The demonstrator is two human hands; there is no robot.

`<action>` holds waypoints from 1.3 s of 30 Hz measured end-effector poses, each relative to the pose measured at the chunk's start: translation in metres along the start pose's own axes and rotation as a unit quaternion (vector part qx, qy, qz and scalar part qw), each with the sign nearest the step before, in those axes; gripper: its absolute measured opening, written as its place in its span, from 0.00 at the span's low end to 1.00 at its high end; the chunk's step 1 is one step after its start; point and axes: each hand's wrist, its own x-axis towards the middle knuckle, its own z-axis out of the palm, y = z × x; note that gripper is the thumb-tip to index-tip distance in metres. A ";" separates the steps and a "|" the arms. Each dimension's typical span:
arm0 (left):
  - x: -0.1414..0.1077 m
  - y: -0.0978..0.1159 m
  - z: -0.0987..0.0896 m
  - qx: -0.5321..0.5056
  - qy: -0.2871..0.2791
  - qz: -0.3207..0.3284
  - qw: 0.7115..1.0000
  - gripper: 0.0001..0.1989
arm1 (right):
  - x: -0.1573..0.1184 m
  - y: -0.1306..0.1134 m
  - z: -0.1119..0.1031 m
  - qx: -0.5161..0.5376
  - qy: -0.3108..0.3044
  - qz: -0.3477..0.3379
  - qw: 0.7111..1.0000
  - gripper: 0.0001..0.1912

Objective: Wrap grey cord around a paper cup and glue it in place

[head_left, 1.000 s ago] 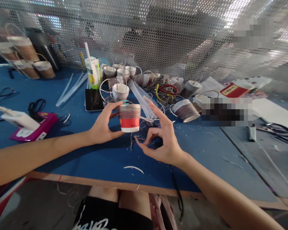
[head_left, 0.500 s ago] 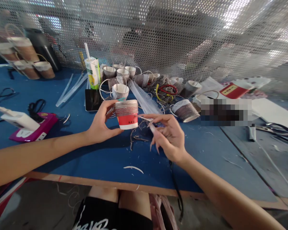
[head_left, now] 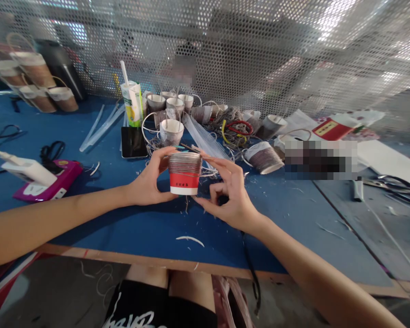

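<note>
Between my hands, above the blue table, is a red and white paper cup [head_left: 185, 175] with grey cord wound around its upper part. My left hand [head_left: 150, 180] grips it from the left, thumb at the base and fingers near the rim. From the other side my right hand [head_left: 227, 189] holds it too, fingers at the rim and thumb by the bottom. Just behind stands a white cup [head_left: 171, 132] with a cord handle. Below lie loose cord scraps, partly hidden by the hands.
Cord-wrapped cups [head_left: 264, 157] and a tangle of grey cord [head_left: 228, 123] lie behind. At left are a phone [head_left: 134, 142], a drink carton [head_left: 132, 102] and a purple power strip [head_left: 51, 182]. Scissors [head_left: 391, 183] lie at right. A perforated metal screen [head_left: 259, 54] stands behind the table.
My right hand has moved left from beside the cup and now grips it. The cup has shifted slightly right and toward me, its printed side turned more to the front.
</note>
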 end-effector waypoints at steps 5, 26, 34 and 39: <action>0.000 -0.005 -0.001 0.099 0.104 -0.041 0.989 0.40 | 0.006 -0.008 -0.009 -0.106 0.056 -0.023 0.993 0.31; 0.002 -0.020 0.000 0.107 0.235 -0.163 0.952 0.39 | 0.008 -0.038 -0.025 -0.522 -0.060 0.285 0.802 0.07; 0.001 -0.020 -0.001 0.136 0.213 -0.158 0.954 0.40 | 0.011 -0.034 -0.023 -0.062 0.208 0.121 0.969 0.17; 0.002 -0.017 -0.002 0.139 0.230 -0.147 0.952 0.39 | 0.020 -0.027 -0.024 0.141 0.311 0.158 0.927 0.14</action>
